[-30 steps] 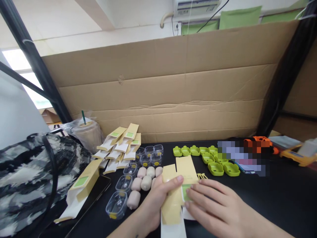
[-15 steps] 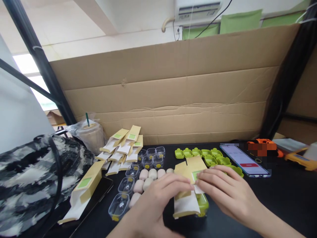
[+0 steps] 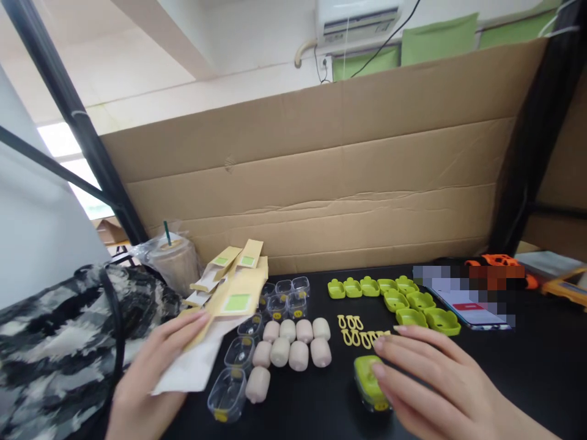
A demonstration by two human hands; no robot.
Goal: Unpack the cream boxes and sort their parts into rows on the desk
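Note:
My left hand (image 3: 158, 366) is closed on a folded kraft card sleeve (image 3: 238, 293) with a green label, held at the left in front of a pile of similar sleeves (image 3: 250, 247). At the right, my right hand (image 3: 435, 373) has its fingers apart, with fingertips at the lid of a small green-lidded box (image 3: 369, 379). Several pale cylinders (image 3: 299, 354) stand in rows mid-table. Beside them on the left are clear small cups (image 3: 228, 394) with yellow stickers. Yellow loops (image 3: 352, 337) lie behind the box, and green lids (image 3: 397, 300) sit farther back.
A phone (image 3: 472, 305) and an orange object (image 3: 495, 263) lie at the back right. A bagged drink cup (image 3: 177, 263) and a black-and-white furry item (image 3: 55, 342) are on the left. Cardboard (image 3: 312, 177) walls the back edge.
My left hand has moved left with the sleeve, uncovering the yellow loops and the green-lidded box. My right hand has shifted slightly down and away from the sleeve.

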